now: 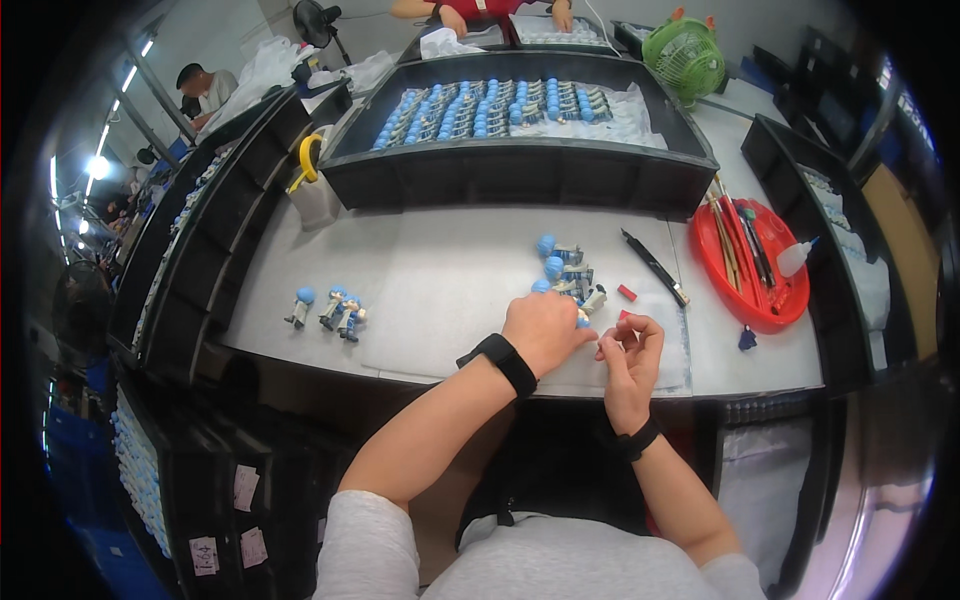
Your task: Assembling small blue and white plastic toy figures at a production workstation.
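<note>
Table (pixel 440 250): pale, flat and smooth, with all the close work going on over its near side.
Tray (pixel 500 182): black, straight-walled, lined with crinkled white film, and what a crowd inside, rows of blue-headed figures!
Bowl (pixel 715 275): shiny red and rounded, loaded with slim brushes (pixel 737 240) and a white bottle (pixel 794 259).
Tool (pixel 655 267): thin, black, straight, lying aslant beside the bowl.
Red bits (pixel 627 292): 2 small ones, just beyond the right hand.
Trio (pixel 332 308): 3 figures off to the left, heads round and ball-like.
Row (pixel 553 267): at least 3 more, right behind the left hand, blue heads leftward.
Figure (pixel 592 303): there it was, at the left thumb, tilted, pale-legged, partly covered!
Left hand (pixel 545 335): back upward, curled round that figure.
Right hand (pixel 630 370): fingers bent, thumb close to them; whether they pinched anything, I couldn't tell.
</note>
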Demonstrator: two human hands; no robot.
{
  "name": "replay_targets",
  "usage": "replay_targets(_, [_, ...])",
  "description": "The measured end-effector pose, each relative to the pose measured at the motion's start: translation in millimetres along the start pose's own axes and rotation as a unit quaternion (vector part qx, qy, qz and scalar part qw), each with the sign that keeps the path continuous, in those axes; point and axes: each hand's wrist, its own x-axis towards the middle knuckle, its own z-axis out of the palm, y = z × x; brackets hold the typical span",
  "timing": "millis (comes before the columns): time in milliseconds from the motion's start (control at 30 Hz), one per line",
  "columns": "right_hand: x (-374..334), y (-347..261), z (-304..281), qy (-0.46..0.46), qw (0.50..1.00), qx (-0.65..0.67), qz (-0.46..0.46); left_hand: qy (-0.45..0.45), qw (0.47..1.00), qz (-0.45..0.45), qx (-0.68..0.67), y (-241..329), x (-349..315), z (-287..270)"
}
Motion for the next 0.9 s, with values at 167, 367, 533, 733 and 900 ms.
replay_targets(167, [1,-10,6,0.012,1.0,-0.004,0.02,0.031,0.975,0.014,-0.219,-17,-19,-11])
replay_targets(367, [2,-9,-2,-0.108,0.987,-0.036,0.112,0.012,0.81,-0.014,-0.587,-37,-45,8])
replay_targets(533, [2,-2,-2,-0.153,0.984,-0.091,0.018,0.087,0.589,-0.04,-0.803,-26,-49,38])
replay_targets(733, [3,-7,-2,-0.178,0.976,-0.125,0.02,0.097,0.566,-0.045,-0.817,-24,-44,52])
replay_targets(900, [3,-8,-1,-0.174,0.975,-0.136,0.026,0.101,0.565,-0.049,-0.818,-24,-44,54])
